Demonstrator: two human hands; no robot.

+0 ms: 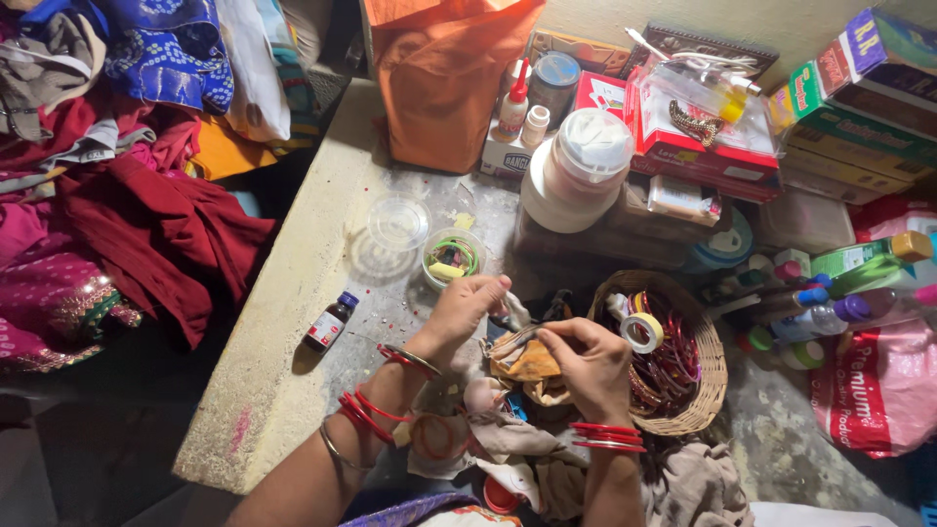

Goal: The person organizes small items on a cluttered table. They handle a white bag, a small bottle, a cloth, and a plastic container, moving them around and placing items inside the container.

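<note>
Hands meet over a cluttered grey stone ledge (293, 322). The left hand (467, 310), fingers curled, and the right hand (586, 366), fingers pinched shut, both grip one small bundle of orange-brown cloth (527, 359), which sits between them just left of a round woven wicker basket (705, 390). Thin red bangles (366, 410) ring the left forearm, several of them, the exact count unclear; about three more circle the right wrist.

In the basket lie one roll of pale tape (642, 332) and a stack of red and gold bangles too many to count. Beyond the left hand stand two clear round plastic tubs: one empty (397, 222), one holding green and yellow bands (453, 259). One small dark glass bottle with a blue cap (330, 323) lies on the ledge, well to the left. Further back sit one orange cloth bag (439, 78), one white glue bottle with a red tip (513, 102) and one large white-lidded plastic jar (576, 171). Red and maroon garments (146, 224) are heaped at the left.
</note>
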